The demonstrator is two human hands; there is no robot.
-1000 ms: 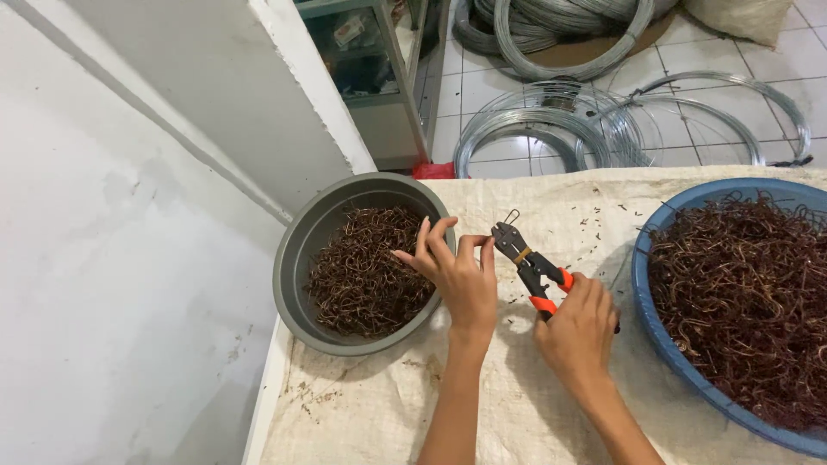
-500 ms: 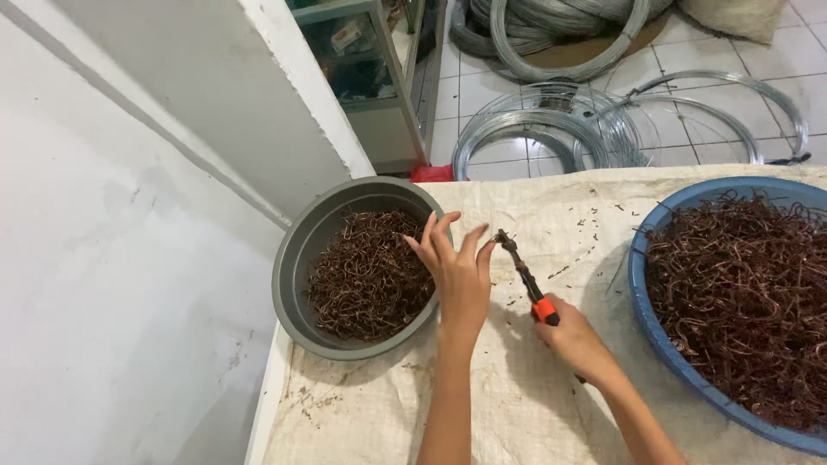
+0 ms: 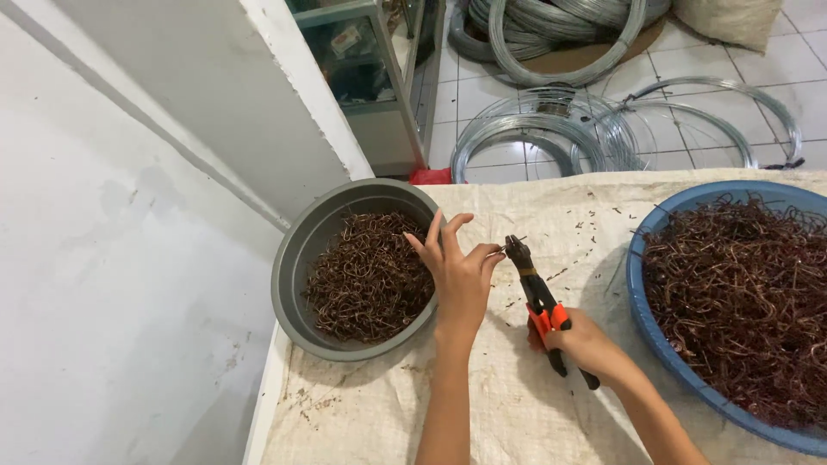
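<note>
Pliers (image 3: 538,297) sit squeezed in the right hand (image 3: 586,344); left hand (image 3: 461,275) pinches a wire piece (image 3: 508,249).

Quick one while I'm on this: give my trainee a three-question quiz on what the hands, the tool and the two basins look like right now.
1. True or false: the orange-handled pliers are in the left hand.
2. Which holds more brown wire pieces: (a) the round grey metal basin, (b) the blue plastic basin?
3. The left hand pinches a thin wire piece at the tool's ____.

Key: 1 false, the right hand holds them; 2 b; 3 tip.
</note>
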